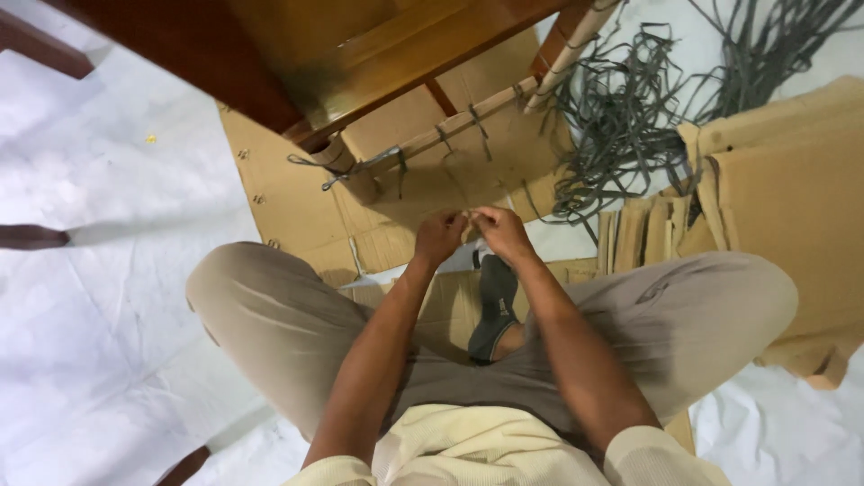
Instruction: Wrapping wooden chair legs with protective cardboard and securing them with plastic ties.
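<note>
White sheeting covers the floor (81,360), and flat brown cardboard (288,207) lies on top of it where the person sits with legs folded. Between the two hands is a very small thing (468,219), maybe a bit of grey strap or a knot, but it is too small and hidden to tell what it is, which way it points, or which way is its long side. It sits just in front of the knees, close to a long cardboard-wrapped bar (450,130). The left hand (439,236) and the right hand (504,232) touch each other at the tips, and the fingers of both are curled shut and pinch that small thing together. The bar runs from low on the left up to the right, toward a pale tube (576,40), and grey straps (477,121) are tied around it in a few spots. It lies under a shiny brown wooden piece of furniture (360,54). A big messy pile of loose grey straps (630,117) lies to the right, next to stacked cardboard sheets (774,171). I think the small thing could slip out of the pinch, because so little of it can be held. The loose straps look tangled, so pulling one could drag others along. A dark sock (495,306) shows on one foot between the knees.
</note>
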